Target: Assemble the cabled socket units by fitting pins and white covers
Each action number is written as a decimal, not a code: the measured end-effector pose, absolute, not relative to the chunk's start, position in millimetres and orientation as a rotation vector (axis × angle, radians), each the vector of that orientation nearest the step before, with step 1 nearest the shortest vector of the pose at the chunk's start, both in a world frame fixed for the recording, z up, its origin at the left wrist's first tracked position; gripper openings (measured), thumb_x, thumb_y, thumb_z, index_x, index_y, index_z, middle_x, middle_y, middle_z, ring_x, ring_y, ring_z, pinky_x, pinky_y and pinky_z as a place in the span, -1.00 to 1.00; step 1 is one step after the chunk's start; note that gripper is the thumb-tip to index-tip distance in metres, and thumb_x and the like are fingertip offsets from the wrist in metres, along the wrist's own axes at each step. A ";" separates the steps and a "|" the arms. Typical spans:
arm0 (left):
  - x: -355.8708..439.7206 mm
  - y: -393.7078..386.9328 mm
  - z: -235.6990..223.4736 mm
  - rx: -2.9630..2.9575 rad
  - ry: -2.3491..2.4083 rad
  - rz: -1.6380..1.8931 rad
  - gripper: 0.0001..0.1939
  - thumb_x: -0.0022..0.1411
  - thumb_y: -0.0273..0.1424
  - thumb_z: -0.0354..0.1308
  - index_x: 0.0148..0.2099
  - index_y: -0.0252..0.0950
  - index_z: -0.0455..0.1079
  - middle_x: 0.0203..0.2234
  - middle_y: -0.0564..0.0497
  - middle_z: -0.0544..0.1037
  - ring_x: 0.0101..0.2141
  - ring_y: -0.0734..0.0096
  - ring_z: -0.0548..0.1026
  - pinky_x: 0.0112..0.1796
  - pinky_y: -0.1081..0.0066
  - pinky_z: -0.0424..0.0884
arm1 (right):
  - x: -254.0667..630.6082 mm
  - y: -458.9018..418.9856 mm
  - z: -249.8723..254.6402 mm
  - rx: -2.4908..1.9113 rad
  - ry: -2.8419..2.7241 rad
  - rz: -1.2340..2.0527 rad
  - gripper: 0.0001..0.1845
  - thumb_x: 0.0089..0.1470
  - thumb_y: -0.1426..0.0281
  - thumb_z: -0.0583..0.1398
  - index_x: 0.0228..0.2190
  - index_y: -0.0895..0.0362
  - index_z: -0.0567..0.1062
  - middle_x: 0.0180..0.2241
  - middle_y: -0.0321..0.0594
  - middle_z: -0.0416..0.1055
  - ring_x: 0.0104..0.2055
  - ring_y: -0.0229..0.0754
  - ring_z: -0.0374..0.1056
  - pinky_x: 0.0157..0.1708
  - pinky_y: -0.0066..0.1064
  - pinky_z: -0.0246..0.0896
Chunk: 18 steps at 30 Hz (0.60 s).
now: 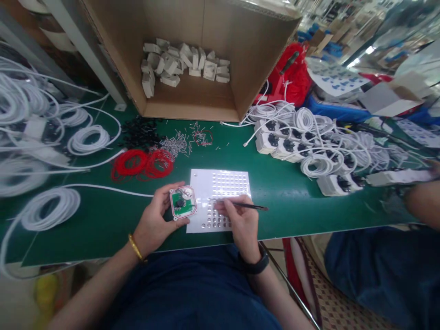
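My left hand (153, 220) grips a white square housing (183, 202) by its left and lower edges. Inside the housing are a green circuit board with a round black part and a red line around the rim. A white cable (113, 190) runs from it to a coil on the left. Fingers of my right hand (244, 224) pinch dark tweezers (250, 206) whose tip points left, over a white sheet (199, 183). Rows of small shiny round pieces (214, 220) dot this sheet. Whether the tweezers' tip holds a piece is too small to tell.
A cardboard box (192, 112) with white plastic parts stands behind. Red wire coils (142, 164), black pieces (140, 133) and loose screws (177, 144) lie before it. White cable coils (51, 208) fill the left; cabled white housings (288, 149) crowd the right, near another person's arm (424, 201).
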State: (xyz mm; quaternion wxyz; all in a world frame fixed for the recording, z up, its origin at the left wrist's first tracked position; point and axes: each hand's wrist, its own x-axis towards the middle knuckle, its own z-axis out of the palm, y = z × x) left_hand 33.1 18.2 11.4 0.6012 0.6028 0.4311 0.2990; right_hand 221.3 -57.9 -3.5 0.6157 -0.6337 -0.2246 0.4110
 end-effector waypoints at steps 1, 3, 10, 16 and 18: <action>33.7 17.5 10.3 1.371 0.989 0.725 -0.28 -0.08 -0.42 0.36 0.09 -0.23 0.09 0.16 -0.17 0.23 0.12 0.22 0.30 0.10 0.18 0.28 | 222.5 -58.8 -2.3 -1.419 -0.490 0.957 -0.76 -0.03 0.31 0.30 -0.40 0.16 0.37 -0.46 -0.18 0.54 -0.44 -0.15 0.51 -0.41 -0.37 0.45; 33.8 17.0 8.2 1.342 0.973 0.785 -0.29 -0.08 -0.44 0.35 0.08 -0.23 0.08 0.18 -0.19 0.21 0.13 0.21 0.29 0.08 0.19 0.30 | 224.4 -59.4 1.9 -1.344 -0.412 0.981 -0.75 -0.06 0.33 0.33 -0.41 0.16 0.38 -0.46 -0.16 0.55 -0.45 -0.14 0.51 -0.45 -0.39 0.45; 33.3 15.6 6.3 1.406 0.960 0.879 -0.33 -0.05 -0.45 0.33 0.06 -0.23 0.10 0.14 -0.19 0.26 0.11 0.19 0.31 0.09 0.15 0.29 | 203.2 -39.9 32.4 -1.059 -0.245 1.353 -0.76 -0.18 0.36 0.39 -0.49 0.13 0.43 -0.48 -0.24 0.54 -0.38 -0.19 0.50 -0.32 -0.42 0.42; 33.5 12.9 5.5 1.460 0.949 0.899 -0.34 0.01 -0.43 0.30 0.11 -0.21 0.07 0.13 -0.19 0.26 0.09 0.19 0.34 0.07 0.14 0.32 | 180.9 -24.6 42.0 -1.058 -0.342 1.303 -0.77 -0.23 0.36 0.39 -0.52 0.12 0.45 -0.43 -0.21 0.55 -0.34 -0.14 0.46 -0.21 -0.25 0.36; 33.2 13.1 5.3 1.467 0.949 0.897 -0.34 0.01 -0.43 0.30 0.11 -0.21 0.08 0.13 -0.19 0.26 0.09 0.18 0.34 0.08 0.12 0.31 | 180.5 -24.0 42.0 -1.090 -0.351 1.289 -0.76 -0.25 0.35 0.40 -0.53 0.12 0.45 -0.43 -0.21 0.55 -0.35 -0.11 0.46 -0.23 -0.22 0.35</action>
